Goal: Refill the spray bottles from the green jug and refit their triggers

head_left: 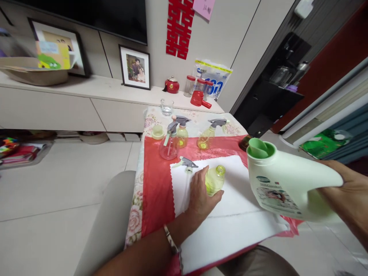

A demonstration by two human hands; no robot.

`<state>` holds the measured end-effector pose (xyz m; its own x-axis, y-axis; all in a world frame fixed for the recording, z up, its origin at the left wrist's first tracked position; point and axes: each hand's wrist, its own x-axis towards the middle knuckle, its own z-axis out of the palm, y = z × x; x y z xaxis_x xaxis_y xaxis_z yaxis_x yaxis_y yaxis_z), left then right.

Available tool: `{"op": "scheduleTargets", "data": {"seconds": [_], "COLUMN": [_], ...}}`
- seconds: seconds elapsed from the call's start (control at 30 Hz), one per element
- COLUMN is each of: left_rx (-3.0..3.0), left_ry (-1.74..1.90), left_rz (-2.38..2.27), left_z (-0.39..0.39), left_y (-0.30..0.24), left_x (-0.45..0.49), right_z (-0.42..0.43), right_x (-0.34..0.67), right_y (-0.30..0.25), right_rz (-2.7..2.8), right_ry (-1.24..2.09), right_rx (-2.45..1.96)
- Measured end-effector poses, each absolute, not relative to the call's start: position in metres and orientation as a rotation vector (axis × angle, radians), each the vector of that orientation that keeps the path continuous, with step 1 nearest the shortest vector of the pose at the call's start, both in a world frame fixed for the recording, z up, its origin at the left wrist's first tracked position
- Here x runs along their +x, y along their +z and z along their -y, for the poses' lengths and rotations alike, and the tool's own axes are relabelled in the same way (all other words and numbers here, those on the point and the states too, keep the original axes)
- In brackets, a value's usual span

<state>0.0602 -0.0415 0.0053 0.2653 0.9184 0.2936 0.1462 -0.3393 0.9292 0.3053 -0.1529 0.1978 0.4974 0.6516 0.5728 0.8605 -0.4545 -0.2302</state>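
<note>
My left hand [198, 195] is wrapped around a small yellow spray bottle [215, 182] without its head, upright on a white cloth [227, 230]. In my right hand [345, 188] is the handle of a large pale green detergent jug [281, 184], held up at the right. The jug has no cap on, and a green pouring spout shows in its neck. A grey trigger spray head [187, 164] lies on the cloth beside my left hand. Behind it stand a pink spray bottle [169, 147] and two yellow ones [182, 136], [206, 138] with grey trigger heads.
A pale green cap [157, 132] and a glass cup [166, 107] stand at the table's far left. Red plastic sheet [155, 184] lies under the cloth. A dark brown bottle [245, 143] is partly hidden behind the jug. On the cabinet sit a red pot [172, 85] and red-lidded jars [189, 86].
</note>
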Motion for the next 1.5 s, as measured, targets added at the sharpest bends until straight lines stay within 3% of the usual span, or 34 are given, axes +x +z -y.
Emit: {"op": "scheduleTargets", "data": {"seconds": [0.33, 0.67, 1.5], "left_rx": [1.745, 1.791, 1.727], "left_ry": [1.201, 1.258, 1.306], "left_rz": [-1.023, -1.070, -1.146], "left_z": [0.041, 0.033, 0.035], "left_y": [0.006, 0.009, 0.016], "left_x": [0.059, 0.053, 0.049], "right_z": [0.156, 0.137, 0.115], "right_x": [0.297, 0.275, 0.252], "right_y": [0.213, 0.227, 0.240], "right_rz": [1.339, 1.558, 1.543], "right_ry": [-0.331, -0.540, -0.347], "right_rx": [-2.512, -2.401, -2.813]}}
